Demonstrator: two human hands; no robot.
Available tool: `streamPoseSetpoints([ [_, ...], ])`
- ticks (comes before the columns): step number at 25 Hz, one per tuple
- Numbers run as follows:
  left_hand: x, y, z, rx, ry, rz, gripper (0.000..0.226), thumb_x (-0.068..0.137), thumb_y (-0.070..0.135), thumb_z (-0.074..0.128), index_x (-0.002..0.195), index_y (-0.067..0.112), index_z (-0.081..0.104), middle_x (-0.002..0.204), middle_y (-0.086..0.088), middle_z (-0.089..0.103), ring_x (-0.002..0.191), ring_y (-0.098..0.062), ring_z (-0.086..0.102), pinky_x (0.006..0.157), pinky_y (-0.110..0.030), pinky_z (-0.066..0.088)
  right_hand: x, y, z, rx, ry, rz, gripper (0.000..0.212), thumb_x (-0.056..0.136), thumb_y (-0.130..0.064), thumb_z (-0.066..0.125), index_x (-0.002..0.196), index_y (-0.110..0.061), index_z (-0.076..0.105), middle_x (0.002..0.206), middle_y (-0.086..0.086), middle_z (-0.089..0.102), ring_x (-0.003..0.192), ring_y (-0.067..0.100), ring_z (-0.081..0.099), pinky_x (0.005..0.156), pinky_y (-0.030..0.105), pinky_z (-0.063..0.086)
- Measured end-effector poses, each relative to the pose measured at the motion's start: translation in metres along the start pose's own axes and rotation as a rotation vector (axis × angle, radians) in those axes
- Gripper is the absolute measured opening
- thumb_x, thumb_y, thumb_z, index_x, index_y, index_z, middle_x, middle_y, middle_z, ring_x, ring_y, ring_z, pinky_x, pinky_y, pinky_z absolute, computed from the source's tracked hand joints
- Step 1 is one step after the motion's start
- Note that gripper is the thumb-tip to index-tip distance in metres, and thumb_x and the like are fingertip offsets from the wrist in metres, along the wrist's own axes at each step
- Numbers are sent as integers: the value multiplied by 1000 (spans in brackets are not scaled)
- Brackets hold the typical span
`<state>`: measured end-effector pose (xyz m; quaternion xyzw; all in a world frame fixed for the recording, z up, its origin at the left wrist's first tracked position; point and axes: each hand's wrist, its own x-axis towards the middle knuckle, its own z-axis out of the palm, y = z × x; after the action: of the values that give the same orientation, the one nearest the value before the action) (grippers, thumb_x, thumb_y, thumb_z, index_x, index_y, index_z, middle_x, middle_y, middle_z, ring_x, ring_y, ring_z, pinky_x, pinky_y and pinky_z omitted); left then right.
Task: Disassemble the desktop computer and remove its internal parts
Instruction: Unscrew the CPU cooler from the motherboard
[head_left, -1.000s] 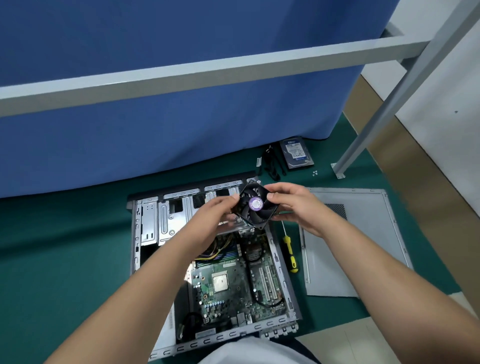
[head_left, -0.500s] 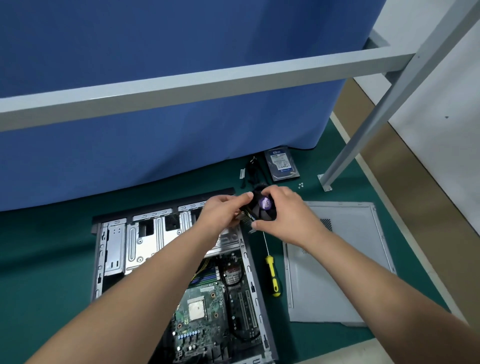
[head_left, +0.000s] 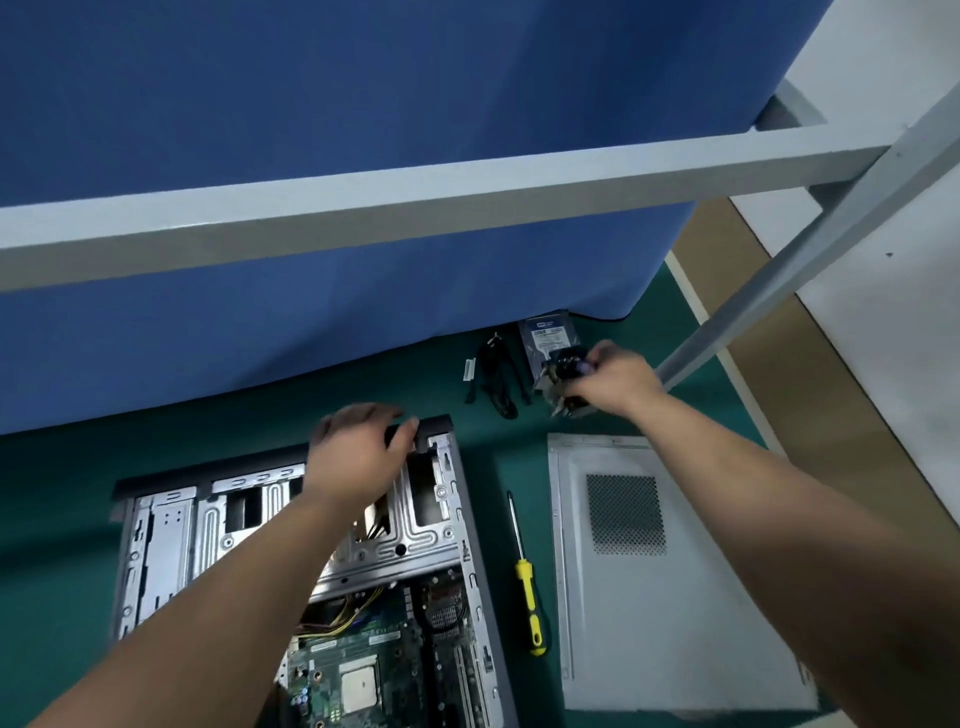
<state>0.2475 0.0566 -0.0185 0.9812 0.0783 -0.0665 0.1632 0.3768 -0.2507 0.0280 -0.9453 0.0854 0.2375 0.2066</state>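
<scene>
Now the right hand is gripping the cooler fan, holding it just above the hard drive; it should lower gently, clear of the cables. Left hand, fingers loosely spread, is resting on the computer case.

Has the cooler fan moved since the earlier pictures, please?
Yes. The right hand has carried the cooler fan away from above the computer case, out to beside the hard drive on the green mat.

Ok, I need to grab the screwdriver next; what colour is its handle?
Yellow with black on the grip, on the screwdriver in the head view.
</scene>
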Motion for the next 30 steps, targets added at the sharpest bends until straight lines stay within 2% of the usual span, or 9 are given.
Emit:
streamPoseSetpoints([
  [2,0,-14,11,121,56,38,52,100,65,31,113,33,71,112,6,72,115,-21,61,104,-38,40,33,-10,1,8,-6,48,48,75,-54,78,103,-21,56,104,0,66,94,21,64,75,35,52],
  [5,1,-19,25,193,201,103,49,100,61,35,101,29,72,96,5,73,98,-25,67,88,-38,45,71,-25,5,59,71,16,55,75,-52,76,114,-18,57,119,4,62,113,31,59,98,42,51],
  [9,2,-21,33,240,295,137,45,101,55,39,98,23,70,88,-1,70,83,-31,66,73,-40,44,96,-36,13,80,117,26,61,75,-50,73,123,-18,52,128,10,58,121,36,53,101,45,50],
  [15,1,-19,34,238,318,149,44,103,54,40,98,22,71,86,-1,70,78,-32,66,72,-41,41,100,-36,30,21,225,70,66,83,-49,72,130,-10,47,134,20,47,127,44,43,106,46,42],
  [19,0,-19,35,239,331,147,44,103,54,39,96,22,69,84,-1,69,76,-32,65,71,-41,40,96,-39,36,9,241,41,74,81,-58,74,129,-9,49,133,19,45,126,43,43,107,47,42],
  [30,0,-17,33,230,334,145,44,104,53,40,93,22,69,83,-2,68,74,-32,64,71,-41,41,97,-37,43,9,269,61,79,83,-57,73,138,-8,42,138,20,40,128,42,40,108,49,40],
])
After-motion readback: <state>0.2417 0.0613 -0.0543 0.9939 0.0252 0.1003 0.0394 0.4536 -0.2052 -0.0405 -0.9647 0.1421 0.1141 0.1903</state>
